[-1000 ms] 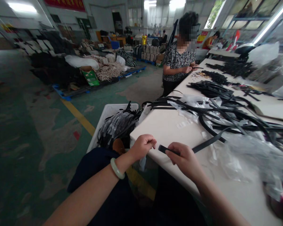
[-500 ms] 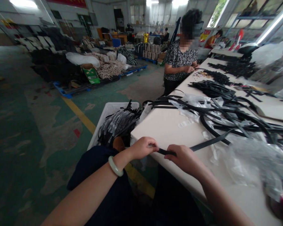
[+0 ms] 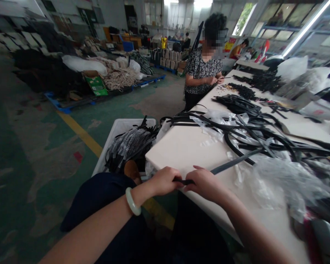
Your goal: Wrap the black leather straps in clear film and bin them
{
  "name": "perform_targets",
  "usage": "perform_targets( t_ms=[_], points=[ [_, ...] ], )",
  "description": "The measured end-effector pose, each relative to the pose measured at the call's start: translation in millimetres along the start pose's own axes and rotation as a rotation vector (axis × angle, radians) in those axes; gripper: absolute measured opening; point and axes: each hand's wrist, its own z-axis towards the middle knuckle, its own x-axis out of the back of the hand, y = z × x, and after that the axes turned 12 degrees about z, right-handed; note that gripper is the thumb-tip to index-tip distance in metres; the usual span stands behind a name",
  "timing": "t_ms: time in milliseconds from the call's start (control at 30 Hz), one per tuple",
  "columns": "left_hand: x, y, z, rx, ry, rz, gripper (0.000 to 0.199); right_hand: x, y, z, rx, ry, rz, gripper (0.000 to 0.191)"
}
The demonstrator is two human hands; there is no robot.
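While the dark strap (image 3: 225,166) is pinched near its end by the left hand (image 3: 167,180), it is gripped just beside by the right hand (image 3: 205,180). Both hands are held at the near edge of the pale table (image 3: 181,146), where further black straps (image 3: 236,128) are heaped.

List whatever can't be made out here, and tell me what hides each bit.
All in the head view:
- Tip of the black strap: hidden by the fingers of the left hand.
- Stretch of strap inside the right hand: covered by that hand.
- Floor of the white bin: buried under dark strips.
- Grey object, lower right: blurred, cut off by the edge.
- Co-worker's handheld piece: too small.
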Motion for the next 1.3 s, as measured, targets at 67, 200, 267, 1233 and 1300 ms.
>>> perform_targets(
  t_ms=[67, 200, 267, 1233, 1300],
  points=[
    [-0.2, 0, -1, 0.062, -0.016, -0.026, 0.016, 5, 1, 0, -0.056, 0.010, -0.022, 0.016],
    [-1.7, 0, 1, 0.051, 0.046, -0.035, 0.016, 11, 2, 2, -0.068, 0.024, -0.048, 0.016],
    [-3.1, 0, 2, 0.030, 0.051, -0.035, 0.013, 11, 1, 4, -0.006, -0.022, -0.033, 0.013],
    [-2.3, -12, -8, -0.041, -0.034, -0.710, 0.017, -43, -31, 6, -0.178, 0.864, 1.475, 0.035],
    [-3.1, -11, -6, -0.092, -0.011, -0.671, 0.017, -51, -41, 7, -0.222, 0.838, 1.447, 0.036]
  ],
)
